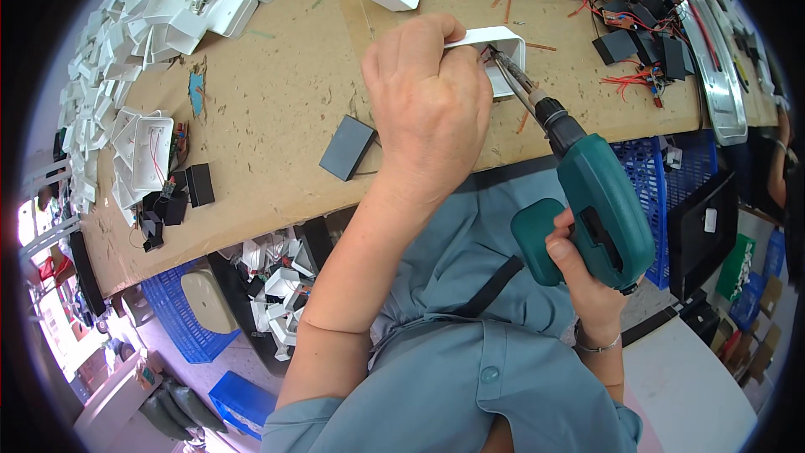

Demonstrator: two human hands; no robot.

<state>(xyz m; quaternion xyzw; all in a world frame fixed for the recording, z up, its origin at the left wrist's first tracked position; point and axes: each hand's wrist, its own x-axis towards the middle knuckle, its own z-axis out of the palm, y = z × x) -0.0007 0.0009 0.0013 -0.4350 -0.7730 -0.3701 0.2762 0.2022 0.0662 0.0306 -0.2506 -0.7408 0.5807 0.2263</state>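
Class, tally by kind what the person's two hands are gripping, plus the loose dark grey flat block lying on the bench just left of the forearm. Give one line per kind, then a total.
White plastic casing, held by the left hand: 1
Green power screwdriver, held by the right hand: 1
Dark grey flat block: 1
Total: 3

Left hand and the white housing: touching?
Touching. Head view shows the left hand gripping the white housing, fingers wrapped over its near edge.
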